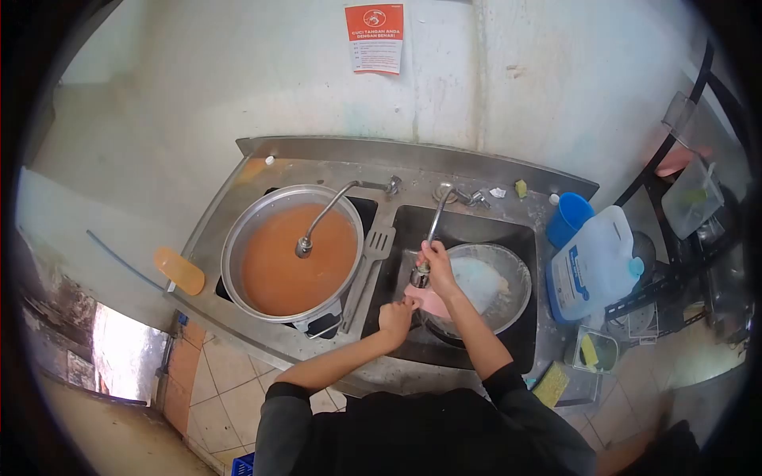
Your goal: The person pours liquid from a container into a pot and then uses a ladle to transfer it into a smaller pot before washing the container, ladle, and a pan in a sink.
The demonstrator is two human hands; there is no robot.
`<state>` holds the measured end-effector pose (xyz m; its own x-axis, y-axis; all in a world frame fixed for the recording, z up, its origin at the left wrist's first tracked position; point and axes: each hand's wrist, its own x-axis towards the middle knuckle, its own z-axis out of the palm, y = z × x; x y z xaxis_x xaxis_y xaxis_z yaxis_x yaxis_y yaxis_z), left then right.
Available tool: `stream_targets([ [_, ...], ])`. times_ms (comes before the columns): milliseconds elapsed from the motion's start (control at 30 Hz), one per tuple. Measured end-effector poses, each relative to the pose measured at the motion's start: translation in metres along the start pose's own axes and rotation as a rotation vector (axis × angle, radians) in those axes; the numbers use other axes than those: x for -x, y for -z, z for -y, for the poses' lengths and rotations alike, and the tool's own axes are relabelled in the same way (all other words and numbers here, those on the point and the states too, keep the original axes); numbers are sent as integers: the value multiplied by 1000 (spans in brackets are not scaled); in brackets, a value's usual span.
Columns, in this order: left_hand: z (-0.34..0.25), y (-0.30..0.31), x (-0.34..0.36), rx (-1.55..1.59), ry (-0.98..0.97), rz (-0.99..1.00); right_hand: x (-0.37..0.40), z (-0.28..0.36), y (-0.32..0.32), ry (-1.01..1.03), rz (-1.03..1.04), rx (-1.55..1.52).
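Note:
My right hand (435, 263) is wrapped round the end of the right faucet (438, 216), above the right sink basin (389, 274). Just to its left, the fingers of my left hand (396, 319) are closed at the edge of a pink item (429, 302), which hangs below the faucet's nozzle. What exactly the pink item is cannot be made out. Under and beside my right forearm a round metal bowl (520, 295) with whitish, sudsy contents rests in the basin.
A large pot (230, 262) of orange-brown liquid stands left, under another faucet (333, 202). A slotted spatula (379, 244) lies beside it. At right are a blue cup (568, 217), a big jug (591, 266) and a yellow sponge (550, 385). An orange scoop (180, 270) sits at the left edge.

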<state>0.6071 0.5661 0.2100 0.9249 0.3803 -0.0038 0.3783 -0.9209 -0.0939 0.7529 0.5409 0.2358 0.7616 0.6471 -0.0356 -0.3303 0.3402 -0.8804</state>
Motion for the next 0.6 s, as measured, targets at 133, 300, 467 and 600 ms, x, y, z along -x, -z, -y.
stream_targets([
  [133,-1,-3,-1,52,-209,48,-2,-18,-12,20,85,-232],
  [300,-5,-38,-20,97,-151,283,10,-6,-3,-10,8,27],
  [467,-23,-85,-32,158,-248,339,18,-1,15,74,70,77],
  [600,-26,-70,-19,166,-279,291,30,4,37,226,-149,709],
])
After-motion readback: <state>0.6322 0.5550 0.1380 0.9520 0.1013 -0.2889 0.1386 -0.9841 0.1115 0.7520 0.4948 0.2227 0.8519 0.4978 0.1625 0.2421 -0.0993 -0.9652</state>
